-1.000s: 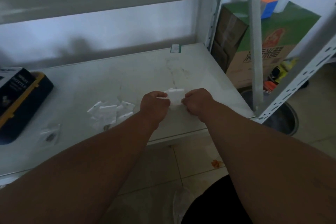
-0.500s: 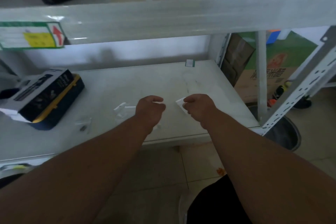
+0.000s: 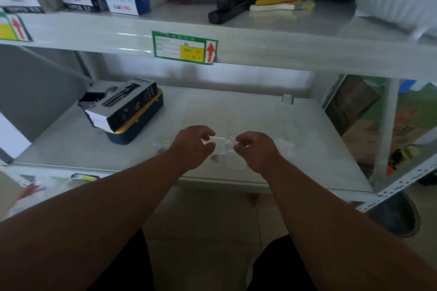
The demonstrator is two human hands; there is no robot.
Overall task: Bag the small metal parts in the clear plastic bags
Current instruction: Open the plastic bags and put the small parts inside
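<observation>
A small clear plastic bag is stretched between my two hands above the white shelf. My left hand pinches its left edge with curled fingers, and my right hand pinches its right edge. More clear bags lie on the shelf to the right of my right hand, and a few show left of my left wrist. A small dark part seems to lie on the shelf under the held bag, though it is blurred.
A black and yellow tool case with an open box on top sits at the shelf's back left. The upper shelf carries boxes and hand tools. A cardboard carton and a round bin stand to the right.
The camera has tilted up, bringing the upper shelf into view. My hands, apart half a second ago with the bag in the right one, now both hold the bag between them.
</observation>
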